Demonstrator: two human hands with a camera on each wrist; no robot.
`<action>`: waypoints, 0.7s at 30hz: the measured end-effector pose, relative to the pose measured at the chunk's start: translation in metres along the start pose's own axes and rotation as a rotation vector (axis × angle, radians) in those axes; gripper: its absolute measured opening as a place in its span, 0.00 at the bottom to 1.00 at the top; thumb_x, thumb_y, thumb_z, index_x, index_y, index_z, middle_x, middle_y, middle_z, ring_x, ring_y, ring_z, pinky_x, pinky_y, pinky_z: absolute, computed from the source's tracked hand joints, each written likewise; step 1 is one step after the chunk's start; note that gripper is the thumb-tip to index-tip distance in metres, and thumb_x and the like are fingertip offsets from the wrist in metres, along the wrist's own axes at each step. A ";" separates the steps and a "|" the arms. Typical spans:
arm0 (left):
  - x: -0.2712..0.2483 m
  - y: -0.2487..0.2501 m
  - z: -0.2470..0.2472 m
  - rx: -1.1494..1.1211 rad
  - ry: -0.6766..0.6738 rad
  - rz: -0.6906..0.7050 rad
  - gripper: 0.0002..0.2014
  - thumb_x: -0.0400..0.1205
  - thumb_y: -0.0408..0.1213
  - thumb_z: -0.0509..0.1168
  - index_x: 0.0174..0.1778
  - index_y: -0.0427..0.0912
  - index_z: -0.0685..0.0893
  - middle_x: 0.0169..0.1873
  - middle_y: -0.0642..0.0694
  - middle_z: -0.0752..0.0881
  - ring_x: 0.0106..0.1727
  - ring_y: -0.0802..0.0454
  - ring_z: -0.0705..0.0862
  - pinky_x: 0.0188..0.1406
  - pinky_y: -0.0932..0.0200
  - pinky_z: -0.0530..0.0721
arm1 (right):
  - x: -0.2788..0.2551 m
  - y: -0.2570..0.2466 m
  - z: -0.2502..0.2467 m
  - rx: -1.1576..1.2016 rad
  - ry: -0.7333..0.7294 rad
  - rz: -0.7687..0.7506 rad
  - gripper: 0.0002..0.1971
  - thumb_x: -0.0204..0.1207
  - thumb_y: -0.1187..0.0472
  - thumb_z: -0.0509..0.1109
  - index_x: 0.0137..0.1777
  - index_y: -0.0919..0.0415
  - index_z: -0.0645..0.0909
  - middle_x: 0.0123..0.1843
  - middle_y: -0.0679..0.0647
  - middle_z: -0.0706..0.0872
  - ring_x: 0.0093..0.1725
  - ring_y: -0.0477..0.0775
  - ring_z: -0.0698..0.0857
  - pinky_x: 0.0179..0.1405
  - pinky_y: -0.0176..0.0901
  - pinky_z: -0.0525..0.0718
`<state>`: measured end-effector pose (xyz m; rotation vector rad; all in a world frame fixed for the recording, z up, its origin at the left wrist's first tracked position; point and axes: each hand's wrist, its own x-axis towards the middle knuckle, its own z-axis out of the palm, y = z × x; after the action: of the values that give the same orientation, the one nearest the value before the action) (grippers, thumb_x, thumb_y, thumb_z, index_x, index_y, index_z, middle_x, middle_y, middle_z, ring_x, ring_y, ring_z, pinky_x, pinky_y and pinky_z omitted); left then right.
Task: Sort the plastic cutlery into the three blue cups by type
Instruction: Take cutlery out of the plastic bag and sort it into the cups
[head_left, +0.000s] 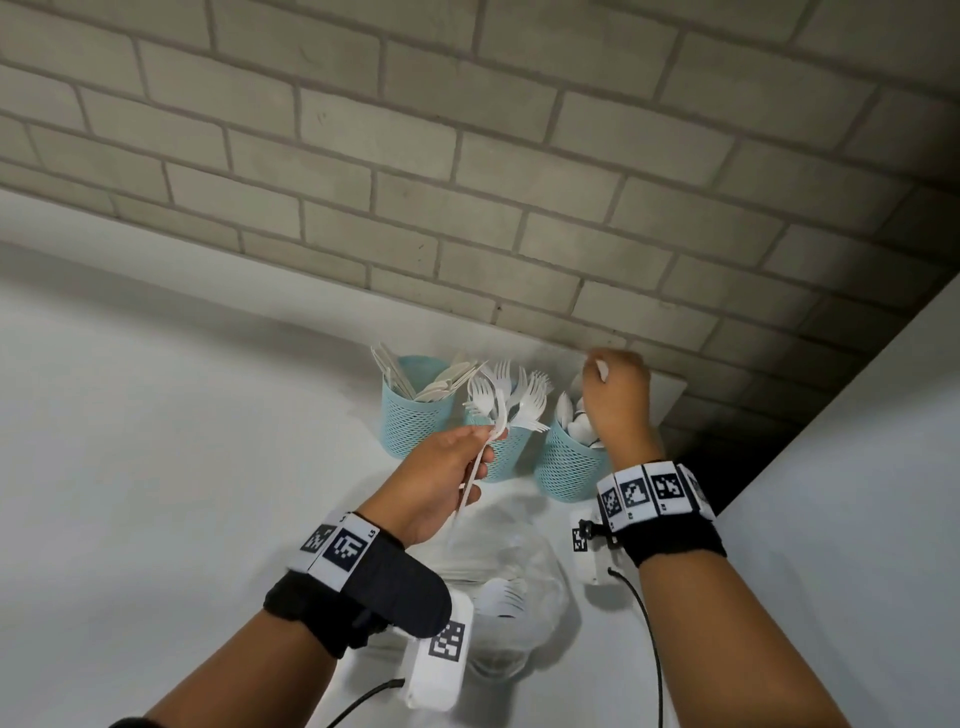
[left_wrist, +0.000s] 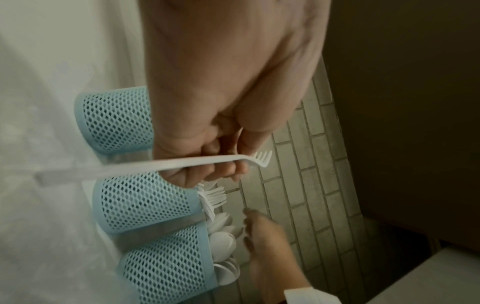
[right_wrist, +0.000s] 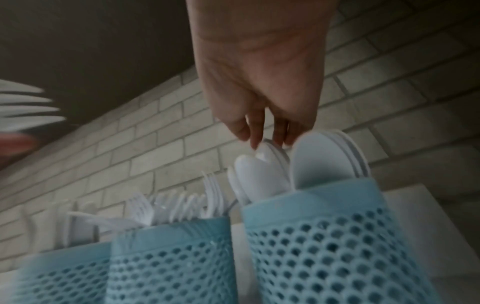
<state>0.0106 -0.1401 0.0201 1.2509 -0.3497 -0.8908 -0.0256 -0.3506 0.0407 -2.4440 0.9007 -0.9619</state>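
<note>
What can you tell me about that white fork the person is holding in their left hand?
The fork is thin white plastic with a long flat handle and short tines at one end. The left hand grips it partway along the handle, fingers curled round it. It is in the air in front of the middle blue cup, tines pointing up toward the forks already standing there. In the head view the hand may hold more than one fork; I cannot tell.

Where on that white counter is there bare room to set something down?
The white counter lies bare left of the knife cup, out to the picture's edge. It is crowded around the fork cup and spoon cup, and in front, where the clear bag lies between both wrists.
</note>
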 end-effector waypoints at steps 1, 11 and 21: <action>0.001 0.000 0.001 0.035 0.015 0.034 0.11 0.87 0.38 0.56 0.58 0.39 0.81 0.33 0.50 0.75 0.33 0.58 0.71 0.32 0.65 0.71 | -0.006 -0.009 -0.004 0.055 0.092 -0.046 0.12 0.80 0.64 0.63 0.57 0.69 0.84 0.59 0.68 0.84 0.62 0.65 0.79 0.58 0.43 0.73; 0.000 -0.005 0.009 0.086 0.042 0.183 0.08 0.83 0.38 0.63 0.47 0.37 0.83 0.30 0.51 0.81 0.30 0.61 0.79 0.28 0.70 0.77 | -0.057 -0.070 -0.023 0.316 -0.583 -0.212 0.11 0.81 0.56 0.66 0.60 0.55 0.83 0.44 0.39 0.82 0.42 0.37 0.80 0.44 0.31 0.78; 0.003 -0.006 -0.006 0.385 0.019 0.172 0.09 0.83 0.38 0.63 0.50 0.35 0.84 0.32 0.49 0.81 0.27 0.65 0.80 0.29 0.75 0.78 | -0.033 -0.056 -0.030 0.429 0.200 0.047 0.06 0.79 0.61 0.67 0.53 0.61 0.80 0.39 0.52 0.88 0.32 0.44 0.81 0.32 0.27 0.78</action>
<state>0.0142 -0.1383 0.0116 1.5540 -0.6255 -0.6823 -0.0420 -0.2903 0.0760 -1.9856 0.7195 -1.2521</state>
